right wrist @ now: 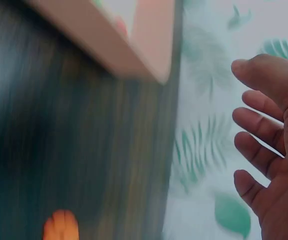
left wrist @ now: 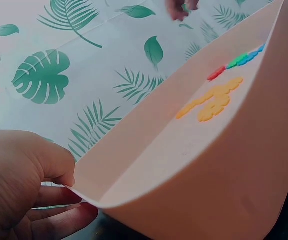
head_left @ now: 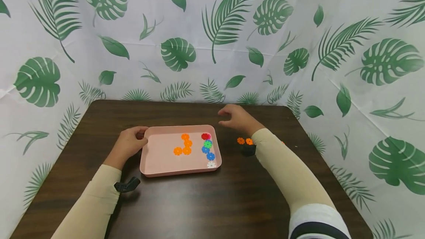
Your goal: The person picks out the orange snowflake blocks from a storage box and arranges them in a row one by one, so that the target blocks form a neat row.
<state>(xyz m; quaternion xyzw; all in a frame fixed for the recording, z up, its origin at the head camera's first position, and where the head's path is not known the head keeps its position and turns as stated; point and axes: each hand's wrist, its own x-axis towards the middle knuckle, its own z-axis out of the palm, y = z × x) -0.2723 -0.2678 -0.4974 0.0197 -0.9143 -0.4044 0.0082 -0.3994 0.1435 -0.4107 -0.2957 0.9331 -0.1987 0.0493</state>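
Observation:
A pink tray (head_left: pixel 162 161) lies on the dark table. My left hand (head_left: pixel 128 144) pinches the tray's left rim; in the left wrist view its thumb (left wrist: pixel 59 167) rests on the edge with the fingers below, outside the wall. Inside the tray are several orange flower-shaped pieces (head_left: pixel 187 150), plus a red piece (head_left: pixel 205 136), a green piece (head_left: pixel 207 144), blue pieces (head_left: pixel 210 156) and a white piece (head_left: pixel 211 164) along the right side. Beyond the tray's right end, my right hand (head_left: pixel 239 118) hovers with loosely bent fingers and holds nothing. The right wrist view shows its fingers (right wrist: pixel 256 125) apart.
Orange flower-shaped pieces (head_left: pixel 245 141) lie on the table (head_left: pixel 199 205) right of the tray, partly behind the right forearm (head_left: pixel 289 169). A leaf-patterned cloth (head_left: pixel 186 84) hangs behind the table. Black wrist devices (head_left: pixel 127 185) sit at both wrists.

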